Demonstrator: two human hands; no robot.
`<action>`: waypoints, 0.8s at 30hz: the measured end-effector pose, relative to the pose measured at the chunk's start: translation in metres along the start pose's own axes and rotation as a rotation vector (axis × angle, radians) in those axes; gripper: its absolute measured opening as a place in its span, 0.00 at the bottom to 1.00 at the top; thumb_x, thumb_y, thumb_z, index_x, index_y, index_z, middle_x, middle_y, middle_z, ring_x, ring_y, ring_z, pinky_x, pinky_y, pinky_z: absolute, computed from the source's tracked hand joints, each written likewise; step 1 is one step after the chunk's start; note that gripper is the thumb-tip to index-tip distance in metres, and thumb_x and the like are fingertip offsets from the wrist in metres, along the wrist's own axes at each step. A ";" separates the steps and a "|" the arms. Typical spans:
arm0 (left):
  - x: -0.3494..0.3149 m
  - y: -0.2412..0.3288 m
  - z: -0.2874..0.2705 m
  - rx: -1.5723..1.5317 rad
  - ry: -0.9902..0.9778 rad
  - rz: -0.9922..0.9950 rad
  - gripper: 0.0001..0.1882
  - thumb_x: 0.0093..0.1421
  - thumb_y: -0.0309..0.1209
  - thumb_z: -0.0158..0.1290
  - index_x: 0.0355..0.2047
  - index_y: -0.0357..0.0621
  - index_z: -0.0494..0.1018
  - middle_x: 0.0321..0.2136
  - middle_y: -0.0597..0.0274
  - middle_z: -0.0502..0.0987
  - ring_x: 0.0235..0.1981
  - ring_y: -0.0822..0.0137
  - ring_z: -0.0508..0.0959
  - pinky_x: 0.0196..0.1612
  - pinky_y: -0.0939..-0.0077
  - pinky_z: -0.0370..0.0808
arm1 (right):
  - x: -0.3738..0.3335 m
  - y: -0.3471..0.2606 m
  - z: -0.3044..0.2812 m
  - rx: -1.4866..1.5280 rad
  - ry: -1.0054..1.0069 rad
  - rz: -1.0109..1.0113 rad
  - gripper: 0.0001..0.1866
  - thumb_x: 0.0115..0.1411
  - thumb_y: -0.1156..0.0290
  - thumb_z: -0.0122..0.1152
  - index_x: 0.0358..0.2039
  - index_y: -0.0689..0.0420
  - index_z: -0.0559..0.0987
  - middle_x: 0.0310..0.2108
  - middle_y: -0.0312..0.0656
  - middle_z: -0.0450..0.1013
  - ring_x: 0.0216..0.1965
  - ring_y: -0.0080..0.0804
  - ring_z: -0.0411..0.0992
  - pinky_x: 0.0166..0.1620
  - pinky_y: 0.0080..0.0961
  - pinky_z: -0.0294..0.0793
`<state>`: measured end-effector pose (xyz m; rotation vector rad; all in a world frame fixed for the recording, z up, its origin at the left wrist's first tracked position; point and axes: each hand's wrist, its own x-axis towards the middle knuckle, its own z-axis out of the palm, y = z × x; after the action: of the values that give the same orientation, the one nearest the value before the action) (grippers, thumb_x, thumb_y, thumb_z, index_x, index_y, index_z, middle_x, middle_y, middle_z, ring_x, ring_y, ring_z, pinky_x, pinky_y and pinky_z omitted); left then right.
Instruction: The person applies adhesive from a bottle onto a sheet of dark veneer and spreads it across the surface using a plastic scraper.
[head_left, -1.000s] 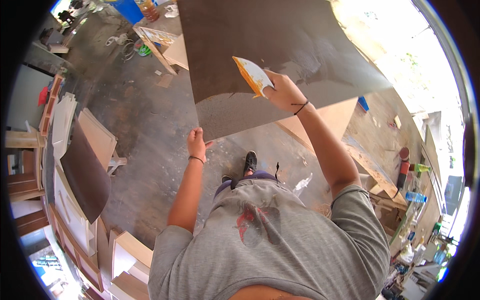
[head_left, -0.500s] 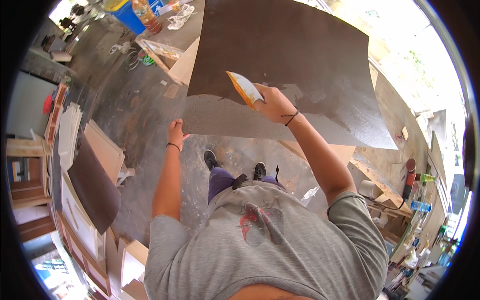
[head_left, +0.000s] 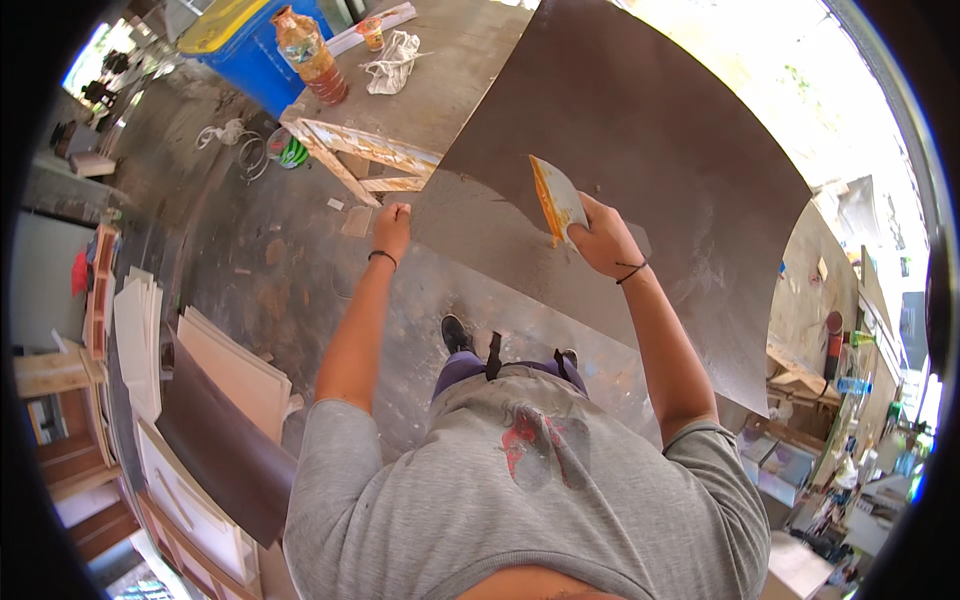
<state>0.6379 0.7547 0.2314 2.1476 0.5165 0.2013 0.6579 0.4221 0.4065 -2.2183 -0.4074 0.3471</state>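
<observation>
A large thin dark brown sheet (head_left: 660, 130) lies slanted ahead of me, its near edge overhanging the floor. Its near left part looks wet and greyer, with a smeared coating. My left hand (head_left: 392, 232) is closed at the sheet's left corner; the fingertips are partly hidden. Over the sheet, my right hand (head_left: 606, 238) grips a flat whitish scraper (head_left: 562, 197) with orange residue along its edge. The scraper is held tilted, and I cannot tell whether it touches the sheet.
A worn worktable (head_left: 450, 60) at the far left carries a bottle of reddish-brown liquid (head_left: 310, 58), a small cup (head_left: 371, 35) and a white rag (head_left: 394, 64). Behind stands a blue bin (head_left: 250, 60). Stacked boards (head_left: 235, 375) and another brown sheet (head_left: 215, 440) lean at left.
The brown sheet has turned clockwise, its left corner moving away and its right corner coming nearer. My left hand moved away and rightward with that corner; the scraper shifted right.
</observation>
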 end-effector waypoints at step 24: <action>0.002 -0.006 -0.009 -0.416 -0.359 -0.201 0.17 0.62 0.42 0.47 0.26 0.40 0.67 0.17 0.68 0.68 0.19 0.77 0.67 0.22 0.82 0.65 | 0.030 0.068 0.000 -0.645 0.249 0.629 0.17 0.48 0.71 0.48 0.41 0.56 0.72 0.32 0.56 0.73 0.36 0.56 0.71 0.41 0.46 0.69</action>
<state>0.6357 0.7650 0.2318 1.6641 0.4320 -0.1747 0.6972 0.3933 0.3506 -2.9526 0.3898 0.2803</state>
